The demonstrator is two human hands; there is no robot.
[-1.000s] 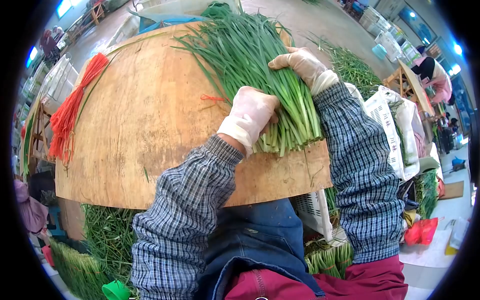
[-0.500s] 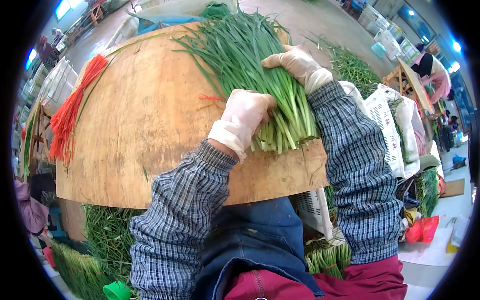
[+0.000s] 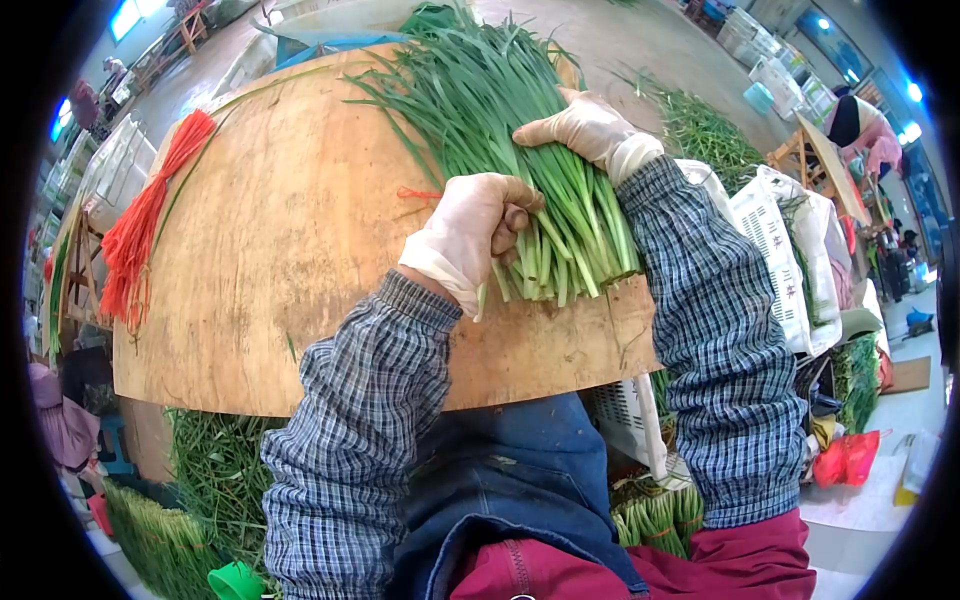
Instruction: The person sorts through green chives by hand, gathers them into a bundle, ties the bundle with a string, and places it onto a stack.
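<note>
Left fingers: there they were, the gloved left hand [image 3: 465, 222] curled closed at the left edge of the stems; whether a stalk was pinched inside, couldn't tell!
Right fingers: spread wide, thumb and forefinger of the gloved right hand [image 3: 588, 132] laid across the top of the greens; the other fingers were hidden.
Green stalks: a thick sheaf of long green stalks [image 3: 505, 110] lay between and beneath the hands, pale cut ends toward the wearer, leaves fanning away.
Red string: one short red string [image 3: 418, 193] sat just left of the leaves.
Sleeves: checked sleeves [image 3: 720, 330] covered both forearms.
Board: all that on a worn wooden tabletop [image 3: 250, 230], a red hank of ties [image 3: 155, 215] over its left edge.
Beyond: right of the table, a lettered white crate [image 3: 785, 270]; farther off, a co-worker [image 3: 870, 135] bent beside another table.
</note>
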